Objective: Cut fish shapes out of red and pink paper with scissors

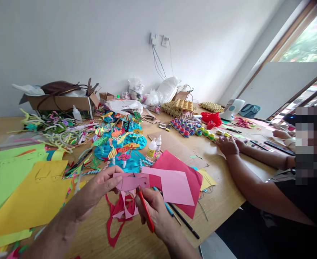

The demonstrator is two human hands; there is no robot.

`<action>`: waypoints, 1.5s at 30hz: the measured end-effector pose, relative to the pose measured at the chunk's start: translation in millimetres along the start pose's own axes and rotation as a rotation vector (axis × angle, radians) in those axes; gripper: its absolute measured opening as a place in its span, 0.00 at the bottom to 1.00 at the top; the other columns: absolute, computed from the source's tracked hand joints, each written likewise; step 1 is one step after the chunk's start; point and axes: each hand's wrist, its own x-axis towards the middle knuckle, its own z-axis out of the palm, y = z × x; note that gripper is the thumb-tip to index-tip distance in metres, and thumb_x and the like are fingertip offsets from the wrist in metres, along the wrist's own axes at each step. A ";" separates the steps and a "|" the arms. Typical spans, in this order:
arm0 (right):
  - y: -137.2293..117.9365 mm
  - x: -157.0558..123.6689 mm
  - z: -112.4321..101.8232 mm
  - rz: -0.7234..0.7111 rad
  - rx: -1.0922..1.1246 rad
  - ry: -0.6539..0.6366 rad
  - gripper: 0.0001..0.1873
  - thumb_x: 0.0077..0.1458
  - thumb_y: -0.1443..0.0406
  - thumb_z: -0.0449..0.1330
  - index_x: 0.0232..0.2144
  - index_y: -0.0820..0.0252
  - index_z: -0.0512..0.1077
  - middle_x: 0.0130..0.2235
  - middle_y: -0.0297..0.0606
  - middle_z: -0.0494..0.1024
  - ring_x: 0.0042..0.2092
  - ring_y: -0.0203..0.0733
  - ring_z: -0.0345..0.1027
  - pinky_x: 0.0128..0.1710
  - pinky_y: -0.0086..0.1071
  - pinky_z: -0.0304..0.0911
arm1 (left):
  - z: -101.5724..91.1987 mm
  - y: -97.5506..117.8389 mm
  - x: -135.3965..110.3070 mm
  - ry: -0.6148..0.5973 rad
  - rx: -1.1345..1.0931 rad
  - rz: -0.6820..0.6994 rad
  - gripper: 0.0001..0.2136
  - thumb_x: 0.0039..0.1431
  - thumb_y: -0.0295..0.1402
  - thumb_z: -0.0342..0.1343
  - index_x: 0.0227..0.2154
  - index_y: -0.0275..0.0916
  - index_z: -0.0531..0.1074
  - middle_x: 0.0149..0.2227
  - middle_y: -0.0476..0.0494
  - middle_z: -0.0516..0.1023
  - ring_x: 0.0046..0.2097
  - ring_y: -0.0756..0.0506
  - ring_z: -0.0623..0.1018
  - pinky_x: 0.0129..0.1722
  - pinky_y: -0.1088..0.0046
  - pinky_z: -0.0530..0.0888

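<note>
My left hand [99, 189] pinches a pink paper fish shape [133, 181] by its left end, just above the wooden table [147, 241]. My right hand [154, 212] is closed round red-handled scissors [145, 210], whose blades meet the lower edge of the pink shape. Pink and red paper offcuts [120, 216] hang and lie beneath the cut piece. Sheets of pink paper [174, 185] and red paper [182, 165] lie just right of my hands.
Yellow paper [31, 201] and green paper [9, 172] cover the left. Blue discs with paper fish [123, 147], glue bottles [151, 148], pencils [182, 219], pipe cleaners [53, 129] and egg cartons [178, 106] lie beyond. Another person's arm [245, 180] rests at the right.
</note>
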 end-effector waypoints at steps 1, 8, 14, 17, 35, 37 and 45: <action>-0.4 1.9 4.3 -0.003 0.024 0.053 0.19 0.57 0.58 0.49 0.17 0.59 0.55 0.17 0.26 0.53 0.20 0.29 0.47 0.18 0.23 0.43 | 5.3 -2.8 0.5 0.045 -0.093 0.003 0.07 0.56 0.38 0.53 0.31 0.40 0.70 0.28 0.51 0.70 0.31 0.50 0.67 0.32 0.76 0.66; -5.0 8.8 21.5 -0.076 0.102 0.119 0.17 0.56 0.59 0.49 0.18 0.59 0.55 0.18 0.27 0.55 0.20 0.29 0.48 0.18 0.24 0.45 | 33.4 -14.2 5.2 0.339 -0.465 0.044 0.09 0.45 0.36 0.64 0.29 0.37 0.74 0.26 0.50 0.75 0.28 0.51 0.72 0.31 0.77 0.71; 5.7 5.0 28.6 0.000 0.144 0.065 0.16 0.55 0.62 0.50 0.18 0.59 0.55 0.18 0.26 0.55 0.19 0.28 0.49 0.17 0.23 0.45 | 34.0 -14.0 5.1 0.462 -0.424 0.047 0.09 0.42 0.33 0.64 0.26 0.39 0.70 0.20 0.56 0.72 0.23 0.53 0.70 0.27 0.80 0.68; 6.5 3.7 26.7 0.037 0.203 -0.009 0.16 0.56 0.58 0.50 0.19 0.60 0.58 0.17 0.26 0.57 0.17 0.28 0.50 0.16 0.22 0.47 | 31.3 -12.7 3.5 0.429 -0.300 0.078 0.07 0.45 0.35 0.61 0.24 0.39 0.70 0.21 0.55 0.71 0.25 0.52 0.69 0.27 0.79 0.66; -4.1 0.5 10.4 0.042 0.245 -0.137 0.24 0.52 0.45 0.50 0.22 0.60 0.59 0.16 0.25 0.57 0.17 0.28 0.49 0.16 0.22 0.49 | 26.0 -3.4 -0.8 0.291 -0.011 0.001 0.08 0.49 0.37 0.56 0.23 0.39 0.68 0.20 0.55 0.64 0.24 0.51 0.63 0.25 0.77 0.60; -4.0 0.6 10.6 0.043 0.251 -0.136 0.23 0.53 0.47 0.51 0.22 0.60 0.59 0.16 0.25 0.57 0.17 0.28 0.49 0.16 0.22 0.49 | 25.9 -3.9 -1.3 0.287 -0.021 0.003 0.07 0.49 0.37 0.56 0.23 0.39 0.68 0.20 0.55 0.64 0.24 0.51 0.63 0.25 0.77 0.60; -6.0 0.2 11.2 0.026 0.284 -0.108 0.25 0.53 0.48 0.52 0.16 0.59 0.56 0.15 0.26 0.57 0.18 0.28 0.48 0.17 0.23 0.49 | 25.7 -4.7 -0.6 0.285 -0.015 0.006 0.07 0.49 0.36 0.56 0.22 0.39 0.67 0.20 0.55 0.63 0.24 0.51 0.62 0.25 0.77 0.60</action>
